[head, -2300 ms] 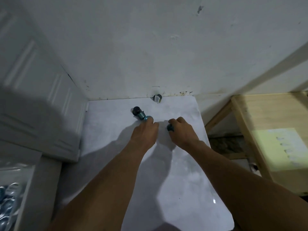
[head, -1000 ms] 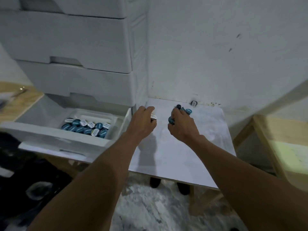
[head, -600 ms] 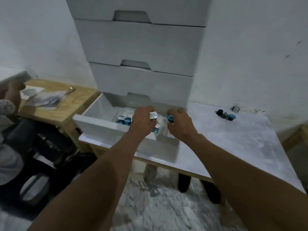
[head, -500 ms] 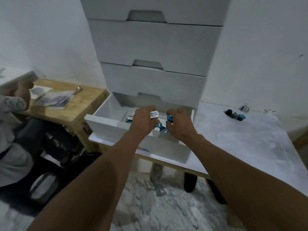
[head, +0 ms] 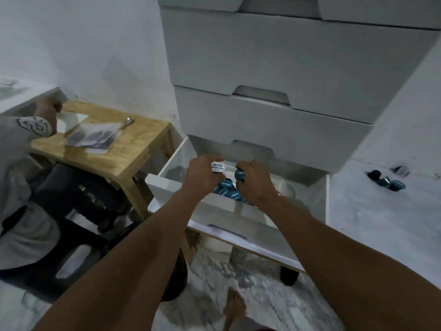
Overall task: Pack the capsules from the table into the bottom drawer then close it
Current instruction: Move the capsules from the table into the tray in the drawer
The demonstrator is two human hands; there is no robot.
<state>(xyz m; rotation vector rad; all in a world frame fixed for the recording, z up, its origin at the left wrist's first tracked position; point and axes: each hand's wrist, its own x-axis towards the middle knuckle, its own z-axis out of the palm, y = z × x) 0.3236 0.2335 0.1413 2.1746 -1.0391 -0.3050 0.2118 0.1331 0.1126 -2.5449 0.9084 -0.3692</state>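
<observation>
The white bottom drawer (head: 307, 199) stands pulled open, with several blue capsules (head: 226, 189) lying inside it. My left hand (head: 202, 175) hovers over the drawer, gripping a white-lidded capsule (head: 217, 167). Beside it, my right hand (head: 255, 185) holds a blue capsule (head: 239, 175) above the same pile. Far right on the white table (head: 381, 223), three capsules (head: 386, 181) lie together near the wall, and one silver-lidded capsule (head: 401, 170) sits just behind them.
Two shut drawers (head: 274, 120) stack above the open one. A wooden side table (head: 105, 149) with papers and a spoon stands at the left, where another person's sleeve (head: 26, 130) reaches in. My bare foot (head: 235, 306) shows on the marble floor below.
Both hands picked up capsules on the table, then swung left and now hold them over the open bottom drawer. The view turned left with them.
</observation>
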